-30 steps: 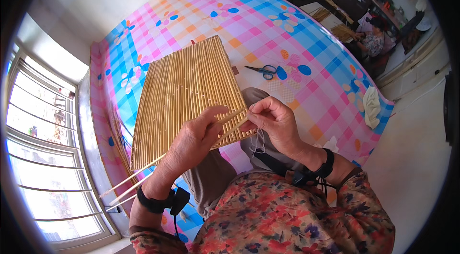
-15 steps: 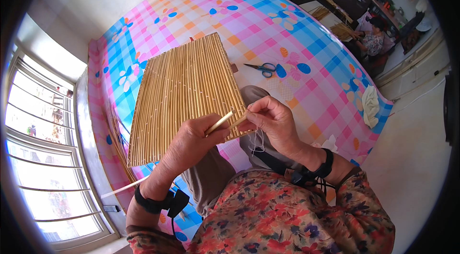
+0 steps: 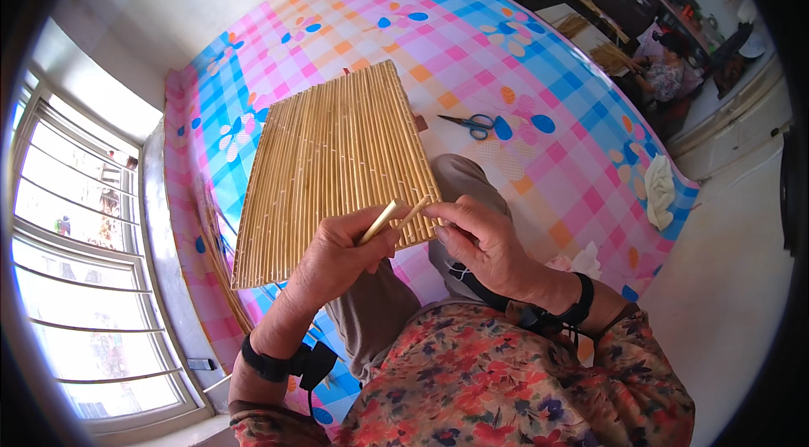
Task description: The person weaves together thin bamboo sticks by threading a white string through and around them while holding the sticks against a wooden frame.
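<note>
A mat of yellow plant stalks, bound with rows of white thread, lies tilted across my raised knees. My left hand is closed at its near edge, holding a pale stalk whose cut end sticks up past the thumb. Close by, a second, browner stalk end reaches toward my right hand. My right hand is bent at the mat's near right corner, thumb and index finger together there; what they pinch is too small to make out. Below it, a bit of white thread shows against my trousers.
Open scissors with blue handles lie beyond the mat on the checked, flowered sheet. A pale cloth rests at the right edge. Loose stalks lie by the window. Another person sits at the far right near more stalks.
My right hand has turned lower, its fingers closer over the mat's corner. The thread loops that hung below it show less. The pale stalk's far end at the left sits lower.
</note>
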Tool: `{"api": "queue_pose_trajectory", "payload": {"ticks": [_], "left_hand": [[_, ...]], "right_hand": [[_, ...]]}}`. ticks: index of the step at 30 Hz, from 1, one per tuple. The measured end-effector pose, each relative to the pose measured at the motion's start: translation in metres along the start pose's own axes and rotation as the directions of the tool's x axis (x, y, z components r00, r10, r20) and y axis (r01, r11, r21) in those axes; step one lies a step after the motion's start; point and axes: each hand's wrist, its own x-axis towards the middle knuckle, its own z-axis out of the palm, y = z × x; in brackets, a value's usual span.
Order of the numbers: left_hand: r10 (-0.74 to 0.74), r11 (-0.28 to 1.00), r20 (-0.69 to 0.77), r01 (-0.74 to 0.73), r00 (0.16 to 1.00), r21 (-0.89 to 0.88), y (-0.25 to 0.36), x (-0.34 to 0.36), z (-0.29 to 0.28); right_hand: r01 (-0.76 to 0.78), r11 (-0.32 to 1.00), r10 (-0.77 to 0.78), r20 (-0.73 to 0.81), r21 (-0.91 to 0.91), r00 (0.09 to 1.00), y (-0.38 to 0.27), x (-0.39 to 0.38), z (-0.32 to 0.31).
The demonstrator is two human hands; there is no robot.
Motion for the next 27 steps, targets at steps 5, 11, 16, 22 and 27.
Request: {"api": "queue_pose_trajectory", "payload": {"ticks": [5,11,16,22,27], "left_hand": [[0.01,0.998,0.001,-0.01,1.0,-0.059,-0.0032,-0.0019,-0.0002],[0.03,0.998,0.008,-0.029,1.0,-0.049,-0.0067,-0.0029,-0.0003],[0.038,0.999,-0.003,-0.038,0.999,-0.033,-0.0069,-0.0044,-0.0008],[0.045,0.999,-0.012,-0.045,0.999,-0.022,-0.0064,-0.0062,-0.0018],[0.038,0.999,-0.041,-0.037,0.998,0.025,-0.0058,-0.0094,-0.0008]], "right_hand": [[0.045,0.999,-0.045,-0.002,-0.001,0.999,0.003,0.002,0.0009],[0.01,0.999,-0.012,0.024,0.048,1.0,0.0026,0.0021,0.0016],[-0.004,0.996,-0.001,0.053,0.088,0.999,0.0012,0.0034,-0.0002],[-0.012,0.991,0.001,0.08,0.131,0.997,0.0047,0.0036,-0.0004],[-0.096,0.972,0.074,0.109,0.213,0.991,0.0032,0.0018,0.0007]]}}
